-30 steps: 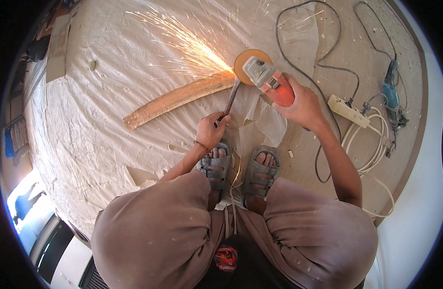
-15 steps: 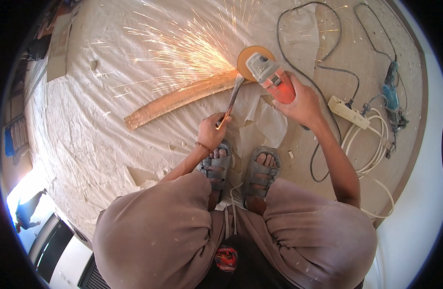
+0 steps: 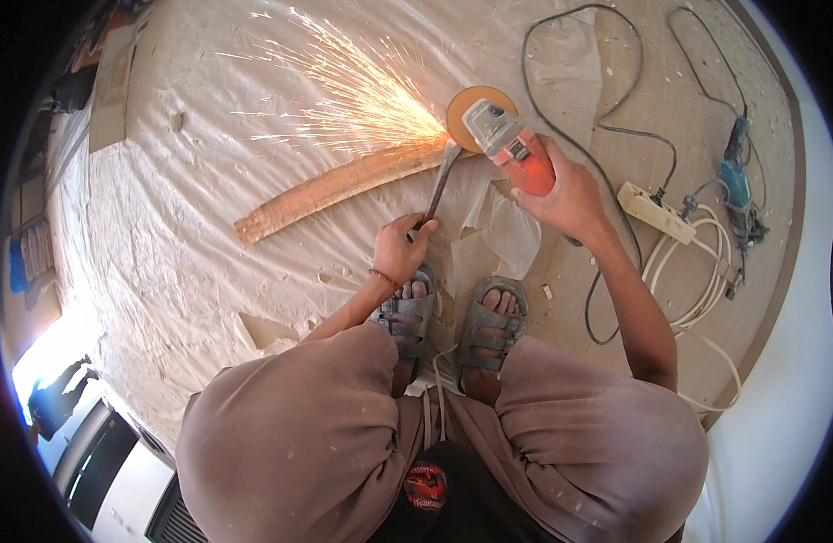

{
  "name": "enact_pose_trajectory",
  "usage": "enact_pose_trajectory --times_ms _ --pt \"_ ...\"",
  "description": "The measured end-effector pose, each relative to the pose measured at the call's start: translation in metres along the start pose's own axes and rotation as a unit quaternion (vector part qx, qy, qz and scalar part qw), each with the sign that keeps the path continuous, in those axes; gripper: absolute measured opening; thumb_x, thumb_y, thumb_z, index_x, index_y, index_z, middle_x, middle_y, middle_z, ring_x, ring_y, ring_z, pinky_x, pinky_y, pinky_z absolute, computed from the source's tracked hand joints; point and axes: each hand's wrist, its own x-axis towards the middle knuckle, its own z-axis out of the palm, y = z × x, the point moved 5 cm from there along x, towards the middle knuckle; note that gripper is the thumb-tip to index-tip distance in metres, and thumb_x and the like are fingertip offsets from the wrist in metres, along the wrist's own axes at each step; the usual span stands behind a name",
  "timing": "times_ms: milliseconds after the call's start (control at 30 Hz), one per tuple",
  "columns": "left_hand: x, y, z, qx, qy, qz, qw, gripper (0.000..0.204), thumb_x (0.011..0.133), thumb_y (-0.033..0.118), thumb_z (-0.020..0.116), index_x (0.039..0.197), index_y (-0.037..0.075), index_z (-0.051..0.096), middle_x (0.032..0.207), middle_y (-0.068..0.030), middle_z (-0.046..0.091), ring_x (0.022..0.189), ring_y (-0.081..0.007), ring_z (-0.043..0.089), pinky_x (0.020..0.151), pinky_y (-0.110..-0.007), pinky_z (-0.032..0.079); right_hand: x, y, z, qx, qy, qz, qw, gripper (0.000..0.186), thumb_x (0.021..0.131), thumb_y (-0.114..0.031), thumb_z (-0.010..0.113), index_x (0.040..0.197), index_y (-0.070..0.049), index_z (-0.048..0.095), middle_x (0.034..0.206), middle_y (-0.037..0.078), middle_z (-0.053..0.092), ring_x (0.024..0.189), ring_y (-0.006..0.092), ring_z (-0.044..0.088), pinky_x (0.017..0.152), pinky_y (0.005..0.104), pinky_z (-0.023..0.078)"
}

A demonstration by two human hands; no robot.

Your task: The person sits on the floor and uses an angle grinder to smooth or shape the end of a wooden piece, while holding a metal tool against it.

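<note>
My right hand (image 3: 568, 192) grips an orange and grey angle grinder (image 3: 502, 134) with a tan disc (image 3: 464, 107). In my left hand (image 3: 402, 250), closed around the shaft, is a dark metal chisel (image 3: 442, 181). Its flared tip is against or very close to the disc's lower left edge. Bright sparks (image 3: 371, 113) fan from that spot toward the far left. A rough, brownish wooden strip (image 3: 330, 188) lies on the floor sheet just behind the chisel, running under its upper part and close to the disc.
Wrinkled, dusty sheeting (image 3: 163, 235) covers much of the floor. At right are a cream power strip (image 3: 653, 212), coiled white cable (image 3: 722, 249) and a teal power tool (image 3: 735, 167). A dark cord (image 3: 527, 63) loops behind my right arm. My sandalled feet (image 3: 493, 317) are close below the work.
The spray of sparks has become narrower. The chisel has turned slightly in my left hand, and the orange glint along its shaft is gone. Grinder and right hand hold nearly the same place.
</note>
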Motion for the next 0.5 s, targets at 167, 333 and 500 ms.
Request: enact_pose_trajectory --times_ms 167,333,500 --pt "0.0007 0.0010 -0.0009 -0.004 -0.005 -0.007 1.000 0.032 0.093 0.030 0.069 0.101 0.000 0.074 0.090 -0.0212 0.071 0.085 -0.0401 0.069 0.075 -0.043 0.053 0.0007 0.0010 -0.0001 -0.013 -0.013 -0.014 1.000 0.078 0.072 -0.033 0.082 0.139 -0.012 0.048 0.109 0.018 0.072 0.101 0.0408 0.068 0.086 0.0513 0.054" --pt "0.0001 0.0035 -0.0012 0.003 -0.002 -0.008 1.000 0.032 0.093 0.031 0.069 0.100 0.000 0.073 0.089 -0.0208 0.071 0.084 -0.0394 0.069 0.074 -0.042 0.053 0.0013 -0.0001 0.0010 0.010 0.007 -0.001 1.000 0.079 0.071 -0.033 0.082 0.139 -0.012 0.048 0.107 0.018 0.072 0.101 0.0404 0.068 0.086 0.0513 0.053" --pt "0.0003 0.0026 -0.0009 0.003 0.000 -0.010 1.000 0.032 0.093 0.031 0.069 0.101 0.000 0.073 0.089 -0.0204 0.071 0.084 -0.0387 0.069 0.074 -0.042 0.053 0.0012 0.0016 0.0040 -0.023 -0.002 -0.022 0.999 0.078 0.071 -0.032 0.082 0.139 -0.012 0.049 0.108 0.018 0.072 0.101 0.0406 0.068 0.085 0.0512 0.054"
